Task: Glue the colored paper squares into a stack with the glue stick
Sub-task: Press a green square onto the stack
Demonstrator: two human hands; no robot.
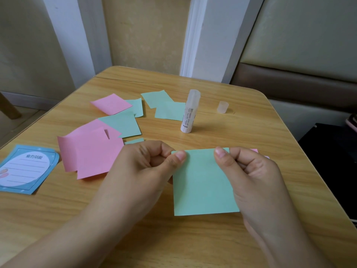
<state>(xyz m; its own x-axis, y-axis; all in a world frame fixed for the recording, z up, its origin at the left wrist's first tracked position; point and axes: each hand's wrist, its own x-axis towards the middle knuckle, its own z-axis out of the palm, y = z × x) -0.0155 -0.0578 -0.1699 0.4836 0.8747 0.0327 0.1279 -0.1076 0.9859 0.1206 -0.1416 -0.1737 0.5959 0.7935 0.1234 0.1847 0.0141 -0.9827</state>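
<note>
Left hand (152, 161) and right hand (249, 169), lower centre of frame, each pinch a top corner of one green square (202, 182), thumb on top and fingers curled behind. The square sits just above or on the table (251, 132); can't tell if it's touching. A sliver of pink paper (255, 150) peeks out behind the right hand's knuckles, likely the stack underneath, mostly hidden, so layer count unknown.

Glue stick (188, 111) stands upright at centre, above the hands, uncapped; its cap (222, 107) sits apart to its right. Neither hand touches it.

Loose paper still unglued: pink squares (90, 151) overlapping at centre left, one more pink square (111, 104) further up, green squares (123, 123) scattered across upper centre, two of them just left of the glue stick, with the lower one running behind it. A thin green edge shows just above the left hand. Blue memo card (25, 169) at far left, not part of the job.

Progress, judged: early to middle. The open stick suggests gluing is underway, and the held green square looks like it's being aligned onto the stack. Roughly eight or more loose pieces remain, so most of the work is left: press this one, glue, add next, repeat. Whether glue is already on the hidden sheet isn't visible.
</note>
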